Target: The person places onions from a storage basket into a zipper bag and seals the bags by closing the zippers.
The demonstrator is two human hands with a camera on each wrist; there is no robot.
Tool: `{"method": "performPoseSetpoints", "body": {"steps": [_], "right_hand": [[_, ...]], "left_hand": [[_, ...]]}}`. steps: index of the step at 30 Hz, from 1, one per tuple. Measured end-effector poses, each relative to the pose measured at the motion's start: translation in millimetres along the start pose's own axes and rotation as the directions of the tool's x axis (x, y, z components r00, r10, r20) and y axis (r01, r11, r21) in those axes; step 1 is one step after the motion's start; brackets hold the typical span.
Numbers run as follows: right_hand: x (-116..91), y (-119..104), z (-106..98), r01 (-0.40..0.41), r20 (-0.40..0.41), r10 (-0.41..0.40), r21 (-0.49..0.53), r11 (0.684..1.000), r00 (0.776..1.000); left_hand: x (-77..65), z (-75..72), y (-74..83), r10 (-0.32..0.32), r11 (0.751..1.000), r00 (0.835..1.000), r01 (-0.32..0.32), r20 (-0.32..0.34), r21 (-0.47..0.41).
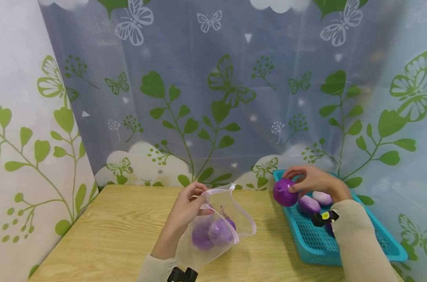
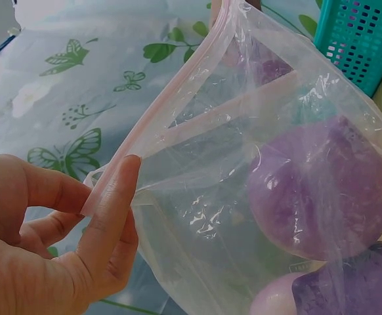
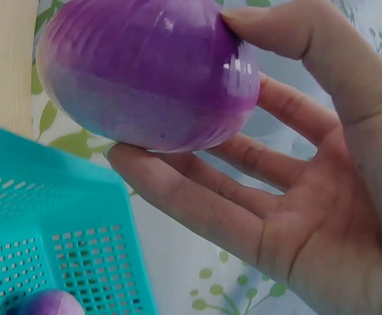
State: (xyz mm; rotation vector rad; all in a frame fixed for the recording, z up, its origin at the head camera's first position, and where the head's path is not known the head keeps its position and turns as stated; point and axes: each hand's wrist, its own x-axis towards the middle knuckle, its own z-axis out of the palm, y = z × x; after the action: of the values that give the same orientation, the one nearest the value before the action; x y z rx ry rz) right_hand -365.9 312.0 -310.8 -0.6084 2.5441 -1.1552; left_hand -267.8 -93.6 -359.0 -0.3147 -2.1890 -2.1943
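Note:
My left hand (image 1: 186, 208) pinches the rim of a clear zip bag (image 1: 202, 256) between thumb and fingers. The bag's mouth gapes, edged with a pinkish strip. Inside it lie round purple onions (image 2: 322, 187), partly blurred by the plastic. My right hand (image 1: 313, 181) holds another purple onion (image 1: 285, 193) by thumb and fingertips, above the far left corner of a teal basket (image 1: 299, 243). Up close in the right wrist view, this onion (image 3: 151, 72) is glossy and streaked, paler underneath.
Purple-and-white pieces (image 1: 309, 205) lie in the perforated basket, partly covered by my right arm. The basket stands at the right of the wooden table (image 1: 121, 227). Behind the table hangs a cloth (image 1: 185, 51) printed with butterflies and leaves.

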Motion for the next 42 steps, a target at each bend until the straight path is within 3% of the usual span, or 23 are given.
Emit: {"method": "performPoseSetpoints", "body": {"steps": [10,20,35,42], "right_hand": [[3,-24,15,0.055,0.020,-0.054,-0.025,0.998,0.998],[6,-41,30,0.206,0.022,-0.205,-0.121,0.971,0.979],[5,-67,55,0.336,0.065,-0.333,-0.060,0.940,0.941],[4,-81,70,0.352,0.088,-0.348,-0.032,0.936,0.933]], "left_hand": [[-0.9,-0.1,2.2,-0.006,1.000,1.000,0.006,0.000,-0.003],[-2.7,0.1,2.8,-0.008,1.000,1.000,0.008,0.003,-0.011],[0.1,0.5,-0.3,-0.003,1.000,1.000,0.003,0.008,-0.005],[-1.2,0.5,1.4,-0.004,1.000,1.000,0.004,0.007,-0.007]]}}
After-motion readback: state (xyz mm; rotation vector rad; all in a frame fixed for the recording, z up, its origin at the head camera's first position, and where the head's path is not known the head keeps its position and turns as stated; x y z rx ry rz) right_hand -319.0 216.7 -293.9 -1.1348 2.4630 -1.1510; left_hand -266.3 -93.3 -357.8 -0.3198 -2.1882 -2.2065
